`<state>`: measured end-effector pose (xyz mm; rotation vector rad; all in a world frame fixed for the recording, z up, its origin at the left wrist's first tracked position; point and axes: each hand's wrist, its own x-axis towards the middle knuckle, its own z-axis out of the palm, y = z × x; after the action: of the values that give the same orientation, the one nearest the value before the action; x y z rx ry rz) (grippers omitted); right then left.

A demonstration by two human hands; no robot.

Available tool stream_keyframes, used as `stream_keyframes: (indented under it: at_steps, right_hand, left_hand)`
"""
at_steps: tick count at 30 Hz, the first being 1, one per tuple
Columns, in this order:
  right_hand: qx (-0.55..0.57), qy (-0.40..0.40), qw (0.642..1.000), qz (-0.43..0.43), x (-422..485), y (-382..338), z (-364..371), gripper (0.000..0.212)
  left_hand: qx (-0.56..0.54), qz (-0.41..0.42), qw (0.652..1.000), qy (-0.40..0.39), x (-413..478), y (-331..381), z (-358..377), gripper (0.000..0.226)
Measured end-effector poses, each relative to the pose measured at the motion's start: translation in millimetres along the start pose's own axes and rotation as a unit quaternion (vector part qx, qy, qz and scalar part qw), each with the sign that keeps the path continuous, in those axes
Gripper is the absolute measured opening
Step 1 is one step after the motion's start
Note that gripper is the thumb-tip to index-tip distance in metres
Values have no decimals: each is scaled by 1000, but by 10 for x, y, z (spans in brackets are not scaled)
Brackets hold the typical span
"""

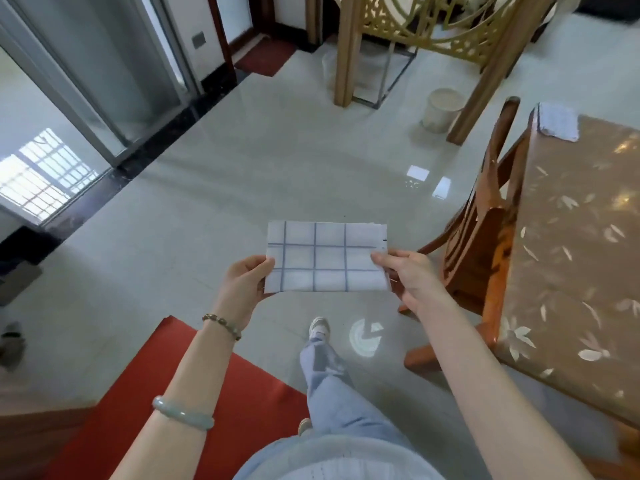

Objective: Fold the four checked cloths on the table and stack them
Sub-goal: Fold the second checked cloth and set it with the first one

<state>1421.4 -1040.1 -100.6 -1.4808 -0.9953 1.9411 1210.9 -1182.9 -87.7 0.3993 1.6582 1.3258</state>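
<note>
Pinching the short ends of a white cloth with a thin blue check [327, 257], folded to a flat rectangle, the left hand [244, 280] and right hand [407, 273] hold it mid-air over the pale floor — both clamped on it, thumbs on top. Between the grips it spans flat w/o sag, so probably light, soft, several layers thick. Best held at the edges. Another folded checked cloth [558, 121] lies on the floral-covered table [571, 258], well right of the right-hand grip — prob. the stack spot.

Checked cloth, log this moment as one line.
checked cloth: folded, airborne | left hand: gripping | right hand: gripping | table: rightward
</note>
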Motion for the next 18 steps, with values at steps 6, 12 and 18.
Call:
stream_keyframes:
  at_steps: [6,12,18]
  right_hand:
    - [39,39,998,-13,937,-635,153,12]
    - [52,73,996,-16,1782,-1352,252,10]
    - [73,102,992,-23,2472,-1897,308,10]
  left_hand:
    - [-4,-1,998,-62,1199,608,308,22]
    - [8,-2,995,-97,2311,1199,625,17]
    - [6,-23,993,-113,3241,1611,949,16]
